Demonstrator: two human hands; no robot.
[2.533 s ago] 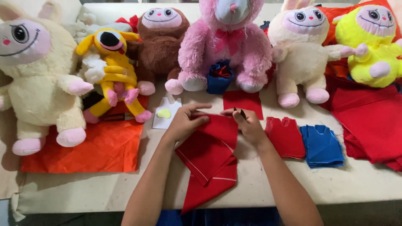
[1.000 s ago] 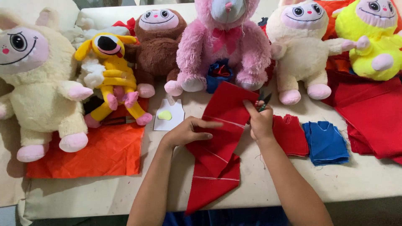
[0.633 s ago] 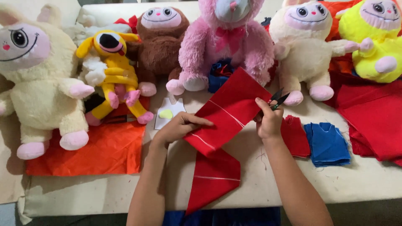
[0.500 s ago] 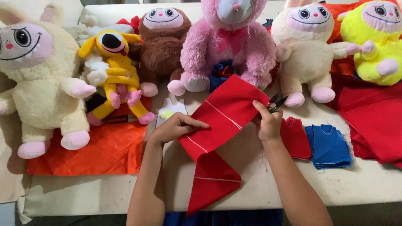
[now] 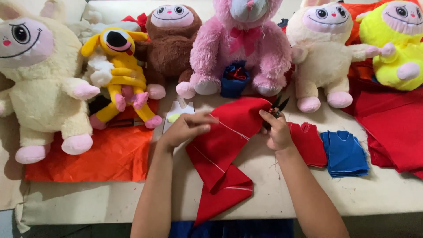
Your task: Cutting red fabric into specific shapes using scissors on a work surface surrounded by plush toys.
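Note:
A long piece of red cloth [image 5: 224,150] with white chalk lines lies folded across the pale table [image 5: 308,194], its lower end hanging over the near edge. My left hand [image 5: 187,128] rests flat on the cloth's left side. My right hand [image 5: 276,130] grips dark scissors [image 5: 277,106], blades parted, at the cloth's upper right corner. A white paper pattern [image 5: 176,115] with a yellow-green patch lies just left of my left hand.
Several plush toys line the back: a cream one [image 5: 42,79], a yellow one [image 5: 121,75], a brown one [image 5: 169,39], a pink one [image 5: 242,44], another cream one [image 5: 321,53], a bright yellow one [image 5: 396,44]. Orange cloth [image 5: 97,154] lies left; cut red pieces [image 5: 308,143], blue pieces [image 5: 343,152] and red fabric [image 5: 392,128] lie right.
The red cloth was lifted and swung up to the right, then lowered and folded back on the table. My right hand moved right with the scissors; my left hand stayed on the cloth.

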